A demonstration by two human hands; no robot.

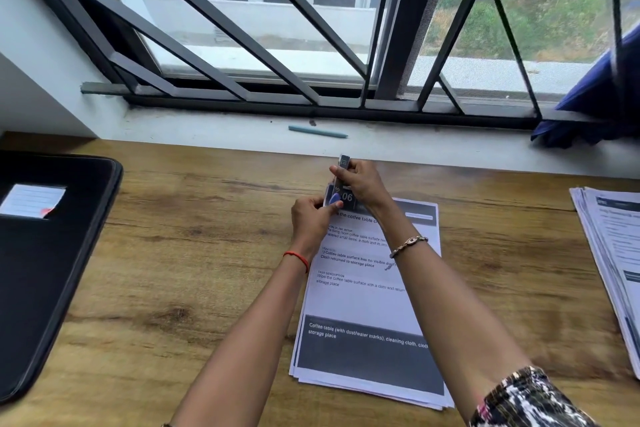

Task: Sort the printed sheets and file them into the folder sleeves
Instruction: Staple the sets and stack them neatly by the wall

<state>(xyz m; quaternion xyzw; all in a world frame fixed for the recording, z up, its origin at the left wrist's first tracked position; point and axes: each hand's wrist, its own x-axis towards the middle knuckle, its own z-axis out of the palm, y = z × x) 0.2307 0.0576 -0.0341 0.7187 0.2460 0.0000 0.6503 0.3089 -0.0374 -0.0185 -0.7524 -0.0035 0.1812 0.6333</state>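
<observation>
Printed sheets (363,305) sit in a loose white paper stack flat on the wooden bench (173,270). The long axis runs from the near edge up toward the fingers, with the header end pointing at the window and leaning a bit right. The left hand (310,218) has its fingers pinched on the stack's top-left corner, which is curled up off the bench. The right hand (360,184), just beyond it, has fingers wrapped around a small dark tool (344,163) held upright over that corner (stapler maybe, too blurry to tell). A black leathery folder (45,253) lies well left of the fingers, with bare wood grain in between. A second stack (613,246) is fanned out far right, and a teal pen (318,132) lies on the sill just beyond.
</observation>
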